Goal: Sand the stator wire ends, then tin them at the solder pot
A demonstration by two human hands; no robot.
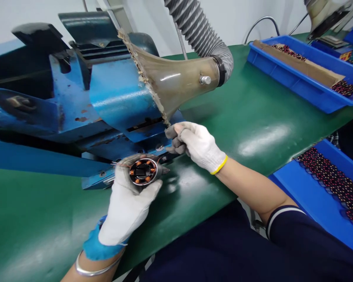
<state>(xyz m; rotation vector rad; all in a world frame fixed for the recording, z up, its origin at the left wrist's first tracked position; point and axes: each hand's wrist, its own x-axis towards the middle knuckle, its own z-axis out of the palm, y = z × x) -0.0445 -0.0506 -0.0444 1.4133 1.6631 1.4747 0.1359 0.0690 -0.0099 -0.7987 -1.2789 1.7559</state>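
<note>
My left hand (131,207), in a white glove, is closed round a motor stator (142,172). The stator is a round metal ring with copper windings and a dark centre, its open face turned up towards me. Thin wire leads (114,163) stick out at its left side. My right hand (198,145), in a white glove with grey fingertips and a yellow cuff, is a little above and to the right of the stator. Its fingers are curled and pinched together by the machine's lower edge. What lies between them, if anything, is too small to make out.
A blue machine (120,94) stands just beyond my hands, with a translucent funnel hood (179,76) and grey ribbed hose (197,27). On the green table (232,117), a blue tray (297,84) holds small dark-and-red parts. Another blue tray (297,199) with rows of parts is at right.
</note>
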